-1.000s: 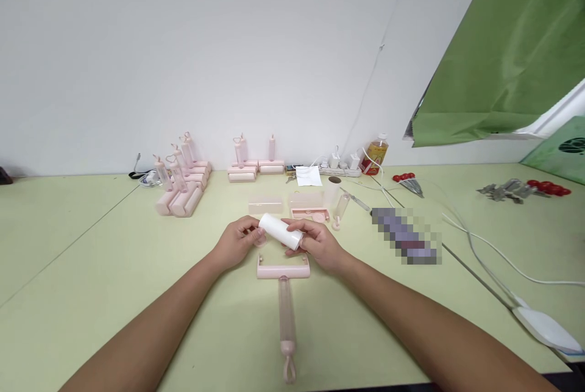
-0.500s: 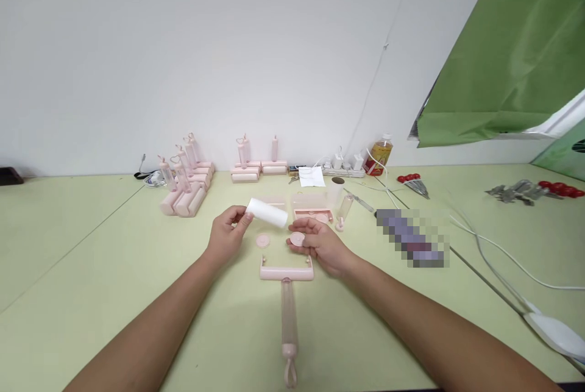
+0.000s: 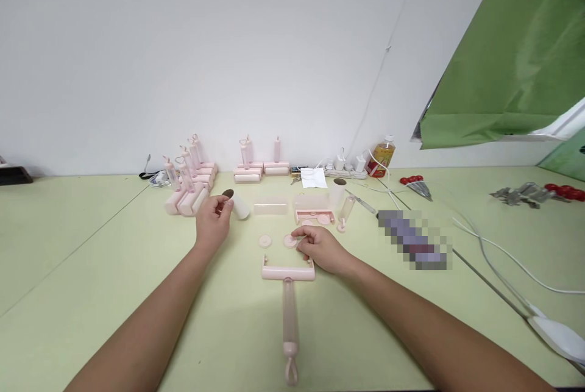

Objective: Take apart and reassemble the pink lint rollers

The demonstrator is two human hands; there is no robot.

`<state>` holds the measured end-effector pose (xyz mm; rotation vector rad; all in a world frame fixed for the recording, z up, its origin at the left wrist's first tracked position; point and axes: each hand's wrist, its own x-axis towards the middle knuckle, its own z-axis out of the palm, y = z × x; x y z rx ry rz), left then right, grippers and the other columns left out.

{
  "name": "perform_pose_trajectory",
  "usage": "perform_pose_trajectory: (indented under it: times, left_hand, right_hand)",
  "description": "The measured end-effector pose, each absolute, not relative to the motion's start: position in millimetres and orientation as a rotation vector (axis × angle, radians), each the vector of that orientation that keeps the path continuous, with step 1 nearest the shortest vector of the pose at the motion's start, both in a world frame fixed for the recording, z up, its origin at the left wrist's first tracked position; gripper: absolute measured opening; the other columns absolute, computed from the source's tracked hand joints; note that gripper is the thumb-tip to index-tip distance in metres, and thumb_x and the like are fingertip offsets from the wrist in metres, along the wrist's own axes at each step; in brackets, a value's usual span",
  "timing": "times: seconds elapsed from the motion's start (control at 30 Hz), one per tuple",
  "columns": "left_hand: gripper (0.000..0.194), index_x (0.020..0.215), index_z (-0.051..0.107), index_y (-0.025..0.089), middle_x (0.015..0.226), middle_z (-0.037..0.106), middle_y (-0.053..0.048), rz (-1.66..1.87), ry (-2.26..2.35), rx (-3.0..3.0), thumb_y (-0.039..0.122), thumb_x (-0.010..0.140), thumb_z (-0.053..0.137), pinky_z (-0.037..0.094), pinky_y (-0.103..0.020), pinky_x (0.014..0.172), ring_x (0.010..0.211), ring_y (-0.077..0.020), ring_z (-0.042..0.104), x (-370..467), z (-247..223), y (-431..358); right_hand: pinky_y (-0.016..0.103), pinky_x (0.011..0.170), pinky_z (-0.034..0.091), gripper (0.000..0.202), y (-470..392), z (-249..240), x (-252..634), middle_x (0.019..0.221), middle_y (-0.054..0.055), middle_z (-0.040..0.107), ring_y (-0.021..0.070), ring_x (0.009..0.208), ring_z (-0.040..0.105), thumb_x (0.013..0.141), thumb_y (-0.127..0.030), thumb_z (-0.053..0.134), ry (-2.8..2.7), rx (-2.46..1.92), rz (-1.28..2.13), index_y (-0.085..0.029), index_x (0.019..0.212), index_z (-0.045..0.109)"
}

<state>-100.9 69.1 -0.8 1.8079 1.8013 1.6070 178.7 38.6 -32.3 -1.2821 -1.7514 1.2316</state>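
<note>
Your left hand [image 3: 212,221] pinches a tilted white cylindrical roll [image 3: 240,206] while your curled right hand [image 3: 323,249] touches a pink plastic disc [image 3: 288,241], hold unclear, partly hiding a pink U-shaped plastic frame [image 3: 289,273].

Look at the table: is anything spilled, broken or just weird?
I see nothing spilled or broken. One odd thing: the purplish patch on the table, right of the right hand, is blocky squares, hiding whatever lies there. The white roll tilts in the left hand.

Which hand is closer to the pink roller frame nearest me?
Right. Your right hand is beside the frame, at its right end; your left hand, holding the white roll, is farther off to the left.
</note>
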Motion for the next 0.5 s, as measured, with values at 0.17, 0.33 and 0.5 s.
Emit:
perform_pose_trajectory:
  times: [0.17, 0.33, 0.5]
  left_hand:
    - [0.023, 0.089, 0.067, 0.018, 0.082, 0.057, -0.003, 1.530, 1.836, 1.881, 0.037, 0.083, 0.055, 0.046, -0.029, 0.069, 0.067, -0.0147, 0.055, -98, -8, 77]
    - [0.030, 0.109, 0.065, 0.021, 0.088, 0.057, -0.002, 1.495, 1.765, 1.976, 0.032, 0.085, 0.052, 0.048, -0.028, 0.069, 0.070, -0.0136, 0.057, -97, -16, 81]
    - [0.044, 0.127, 0.056, 0.023, 0.092, 0.058, -0.002, 1.279, 1.799, 2.130, 0.026, 0.083, 0.053, 0.047, -0.027, 0.069, 0.068, -0.0126, 0.056, -95, -18, 79]
  right_hand:
    - [0.035, 0.073, 0.050, 0.029, 29, -13, 180, 0.101, 0.008, 0.069, 0.0221, 0.086, 0.064, 0.088, -0.034, 0.050, -2.052, -1.192, 0.924, -0.020, 0.107, 0.067]
    - [0.045, 0.106, 0.032, 0.046, 11, 8, 167, 0.137, 0.013, 0.052, 0.0283, 0.129, 0.041, 0.093, -0.044, 0.044, -2.515, -0.932, 0.620, -0.016, 0.127, 0.057]
    - [0.047, 0.109, 0.024, 0.060, 1, 13, 145, 0.143, 0.013, 0.045, 0.0313, 0.131, 0.035, 0.096, -0.055, 0.030, -2.717, -0.906, 0.566, -0.015, 0.139, 0.043]
